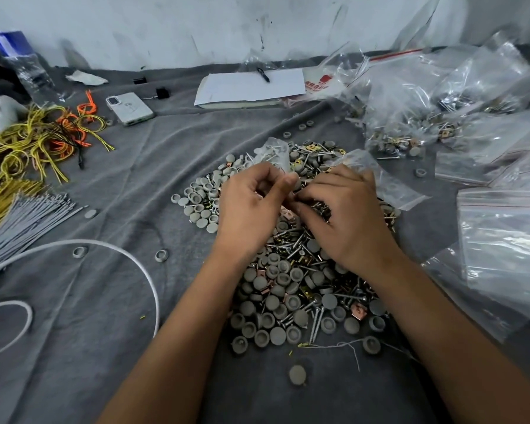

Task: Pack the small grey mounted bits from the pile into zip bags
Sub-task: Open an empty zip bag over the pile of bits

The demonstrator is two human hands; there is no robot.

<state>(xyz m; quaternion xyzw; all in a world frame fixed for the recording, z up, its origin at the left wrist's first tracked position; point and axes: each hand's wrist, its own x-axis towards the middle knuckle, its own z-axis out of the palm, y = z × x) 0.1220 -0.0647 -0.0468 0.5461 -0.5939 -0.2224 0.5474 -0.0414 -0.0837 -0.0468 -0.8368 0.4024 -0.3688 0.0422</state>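
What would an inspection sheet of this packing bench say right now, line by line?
Surface: grey cloth, wrinkled.
Job's things: pile of grey caps, screws and clips; filled zip bags far right; empty zip bags right.
Clutter: phone, notepad with pen, water bottle.
Hands: left hand and right hand together over the pile, pinching a small bag.
Cables: white cord; yellow and orange ties; grey ties.
Surroundings: scuffed white wall.

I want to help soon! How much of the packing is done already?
Some is done: filled zip bags lie at the far right. Right now both hands, left and right, hold a small bag over the pile. Lots is left: the pile is still big, with empty bags waiting.
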